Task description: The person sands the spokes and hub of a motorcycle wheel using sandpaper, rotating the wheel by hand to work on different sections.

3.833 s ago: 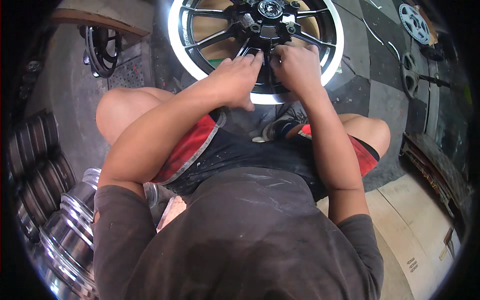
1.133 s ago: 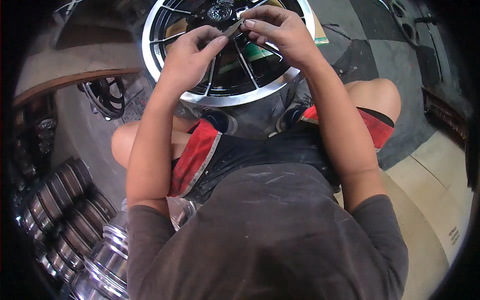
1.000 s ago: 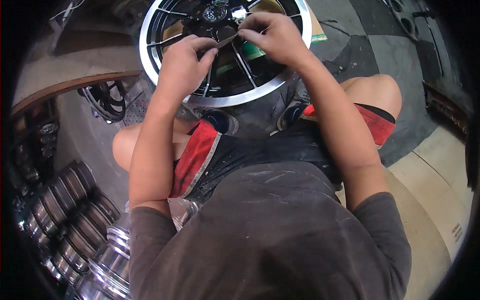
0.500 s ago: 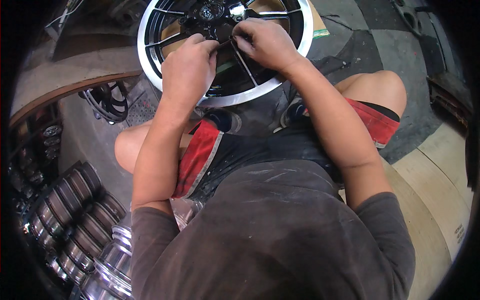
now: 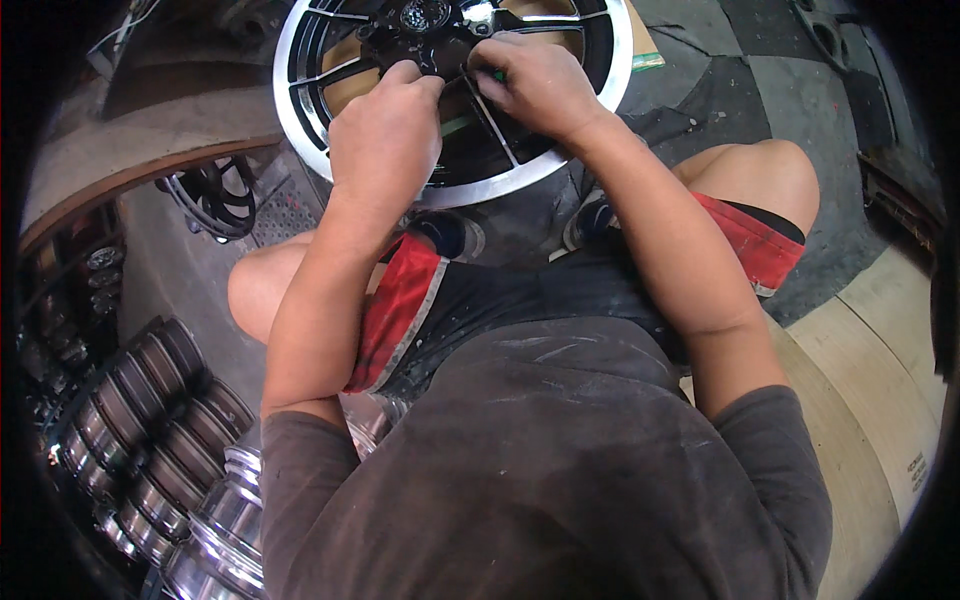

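Observation:
A black alloy wheel with a polished silver rim [image 5: 489, 187] lies at the top of the view, in front of my crossed legs. My left hand [image 5: 385, 130] is over its lower left spokes, fingers curled and closed, tips turned away from me. My right hand [image 5: 530, 85] is just right of it, over the spokes below the hub [image 5: 425, 14], thumb and fingers pinched together. Whatever is in the fingertips of either hand is mostly hidden by the fingers and too dark to make out.
Stacked metal rims [image 5: 145, 400] fill the lower left. Another spoked wheel [image 5: 220, 200] sits beneath a curved-edged brown surface [image 5: 100, 170] at left. Cardboard [image 5: 648, 50] shows under the wheel. Pale boards [image 5: 870, 350] and a dark edge piece [image 5: 890, 200] are at right.
Since about a second ago, my right hand has shifted slightly downward and both hands curled further over a thin strip that showed between my fingertips, now mostly hidden. Earlier still, both hands sat further right.

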A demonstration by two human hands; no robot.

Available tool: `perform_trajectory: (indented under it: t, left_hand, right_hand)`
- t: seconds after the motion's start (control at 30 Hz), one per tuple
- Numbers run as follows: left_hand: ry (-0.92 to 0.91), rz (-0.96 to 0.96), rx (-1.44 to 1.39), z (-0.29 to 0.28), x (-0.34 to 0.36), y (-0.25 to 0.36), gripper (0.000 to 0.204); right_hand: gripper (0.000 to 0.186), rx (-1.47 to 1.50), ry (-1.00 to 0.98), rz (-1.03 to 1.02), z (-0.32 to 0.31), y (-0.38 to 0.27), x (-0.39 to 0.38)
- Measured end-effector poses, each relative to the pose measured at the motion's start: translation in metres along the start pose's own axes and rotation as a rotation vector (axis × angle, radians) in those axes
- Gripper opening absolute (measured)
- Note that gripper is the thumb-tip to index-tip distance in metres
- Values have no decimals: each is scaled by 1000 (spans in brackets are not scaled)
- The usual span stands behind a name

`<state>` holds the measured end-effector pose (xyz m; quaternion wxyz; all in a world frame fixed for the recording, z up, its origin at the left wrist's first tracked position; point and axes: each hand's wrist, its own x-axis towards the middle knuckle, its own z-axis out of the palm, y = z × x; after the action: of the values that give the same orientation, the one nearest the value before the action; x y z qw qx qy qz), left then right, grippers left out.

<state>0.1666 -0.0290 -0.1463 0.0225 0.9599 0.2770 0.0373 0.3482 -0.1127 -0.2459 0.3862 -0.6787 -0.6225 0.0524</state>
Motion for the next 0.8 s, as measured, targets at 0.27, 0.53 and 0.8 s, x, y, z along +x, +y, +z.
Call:
perform_trajectory:
  t: [0.27,0.53,0.8]
  left_hand:
    - [1,14,47,0,0,2,18]
    - [-23,24,28,-2,-1,7,18]
    - [-13,44,83,4,-1,5,17]
  right_hand:
    - [16,5,9,-24,-1,2,-1]
    - [16,9,-9,-14,0,2,-1]
    - [17,2,5,-35,1,7,-3]
